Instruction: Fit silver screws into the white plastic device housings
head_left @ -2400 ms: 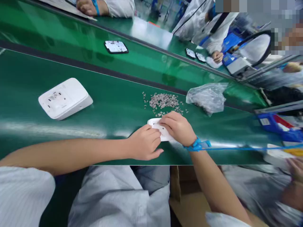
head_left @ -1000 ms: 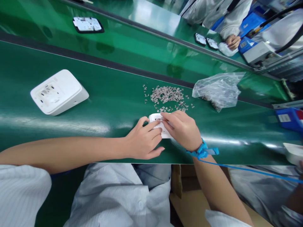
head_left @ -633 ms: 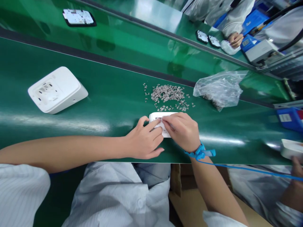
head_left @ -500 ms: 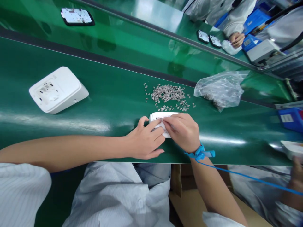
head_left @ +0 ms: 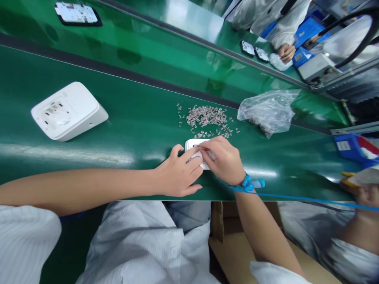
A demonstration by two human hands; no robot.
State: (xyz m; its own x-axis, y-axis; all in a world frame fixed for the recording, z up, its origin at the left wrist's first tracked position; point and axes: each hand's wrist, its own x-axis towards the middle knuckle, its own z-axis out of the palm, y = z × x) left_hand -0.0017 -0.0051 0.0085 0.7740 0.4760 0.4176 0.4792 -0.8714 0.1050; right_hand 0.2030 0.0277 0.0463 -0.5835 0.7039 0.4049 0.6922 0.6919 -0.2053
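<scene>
A white device (head_left: 189, 144) lies on the green table near its front edge, partly covered by both hands. My left hand (head_left: 182, 171) rests over its left side with fingers spread. My right hand (head_left: 223, 159), with a blue strap at the wrist, is pinched over the top of the device; whatever its fingertips hold is too small to make out. Behind the device is a pile of small metal parts (head_left: 207, 116). To the pile's right lies a clear plastic bag (head_left: 268, 110) with more parts inside.
A larger white wedge-shaped housing (head_left: 71, 112) sits at the left. Beyond a dark rail, a black-framed board (head_left: 78, 14) lies at the back left. Other people's hands work at the back right and far right. A blue bin (head_left: 349, 146) stands at the right.
The whole view has shifted slightly, moving most things a little left. At the far right, the other person's hand and white item have moved, and something yellow shows there. Both my hands remain at the device.
</scene>
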